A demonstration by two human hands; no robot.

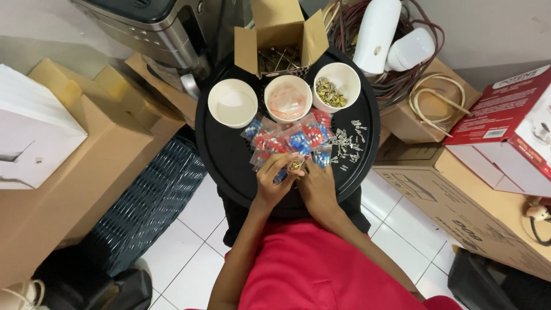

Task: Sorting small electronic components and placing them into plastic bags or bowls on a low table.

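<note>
White paper stacks sit at the far left on plain cardboard boxes, and beside them a dark woven basket leans against a round black tray that rests across the person's lap.

Along the tray's far edge stand three white paper cups: the left cup looks nearly bare inside, the middle cup holds pale pink bits, and the right cup holds small brass-coloured metal pieces. Behind them an open cardboard box shows thin metal parts within. In front of the cups lies a heap of small clear bags filled with red and blue pieces, and just to its right a scatter of small silver metal clips is spread on the black surface.

At the tray's near edge the two hands meet. The left hand curls its fingers over the edge of the bag heap — its fingertips pinch at a small brass-coloured piece. The right hand presses in from the other side, thumb and forefinger closed on the same piece, so both hands grasp it between them, just above the nearest bags.

Further right, a coil of cream cable lies on a box, then a red and white carton rests on a large brown cardboard box.
</note>
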